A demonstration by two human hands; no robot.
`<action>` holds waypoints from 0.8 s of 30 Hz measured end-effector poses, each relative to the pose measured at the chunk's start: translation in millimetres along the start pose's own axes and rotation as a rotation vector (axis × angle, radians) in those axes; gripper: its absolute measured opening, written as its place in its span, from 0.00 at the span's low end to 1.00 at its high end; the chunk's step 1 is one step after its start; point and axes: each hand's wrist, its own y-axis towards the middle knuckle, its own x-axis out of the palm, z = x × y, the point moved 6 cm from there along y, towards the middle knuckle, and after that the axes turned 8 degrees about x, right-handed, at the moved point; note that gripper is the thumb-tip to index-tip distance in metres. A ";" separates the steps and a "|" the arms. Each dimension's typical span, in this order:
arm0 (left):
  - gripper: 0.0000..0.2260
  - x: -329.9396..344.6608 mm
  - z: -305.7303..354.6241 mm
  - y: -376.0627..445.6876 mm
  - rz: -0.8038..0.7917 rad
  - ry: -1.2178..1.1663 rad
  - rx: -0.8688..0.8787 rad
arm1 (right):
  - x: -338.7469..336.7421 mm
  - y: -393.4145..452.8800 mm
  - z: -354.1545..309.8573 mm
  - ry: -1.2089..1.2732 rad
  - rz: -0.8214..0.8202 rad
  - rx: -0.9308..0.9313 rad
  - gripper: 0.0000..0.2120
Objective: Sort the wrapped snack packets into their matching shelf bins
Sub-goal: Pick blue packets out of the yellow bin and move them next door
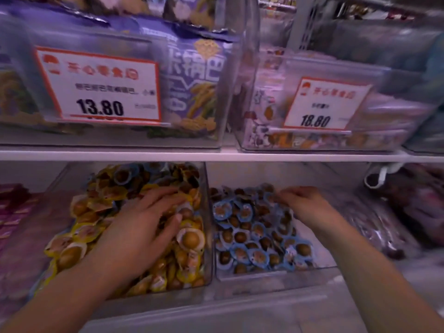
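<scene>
Two clear bins sit side by side on the lower shelf. The left bin (pixel 208 236) is heaped with yellow-wrapped round snack packets (pixel 189 240), with a few blue-wrapped ones at its back (pixel 122 176). The right bin (pixel 271 277) holds blue-wrapped packets (pixel 242 236). My left hand (pixel 141 227) lies flat on the yellow heap, fingers spread among the packets. My right hand (pixel 305 203) is over the back right of the blue pile, fingertips curled down onto the packets; whether it holds one is hidden.
A white shelf edge (pixel 216 155) runs just above the bins. The upper shelf carries clear bins of purple bags with price cards 13.80 (pixel 101 87) and 18.80 (pixel 322 106). Dark purple packets (pixel 408 212) lie at right, pink ones (pixel 12 212) at left.
</scene>
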 end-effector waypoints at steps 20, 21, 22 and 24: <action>0.13 -41.4 -26.4 -9.2 -0.089 -0.122 -0.099 | 130.3 -87.9 -56.2 -0.061 -0.071 -0.480 0.17; 0.15 -44.6 -36.6 -2.4 -0.033 -0.131 -0.160 | 130.0 -87.6 -56.3 -0.053 -0.072 -0.482 0.16; 0.16 -45.8 -49.7 6.4 0.012 -0.095 -0.223 | 129.9 -87.8 -57.0 -0.046 -0.067 -0.489 0.15; 0.19 -41.0 -78.2 29.0 -0.001 0.094 -0.351 | 130.7 -88.7 -58.3 -0.033 -0.069 -0.501 0.14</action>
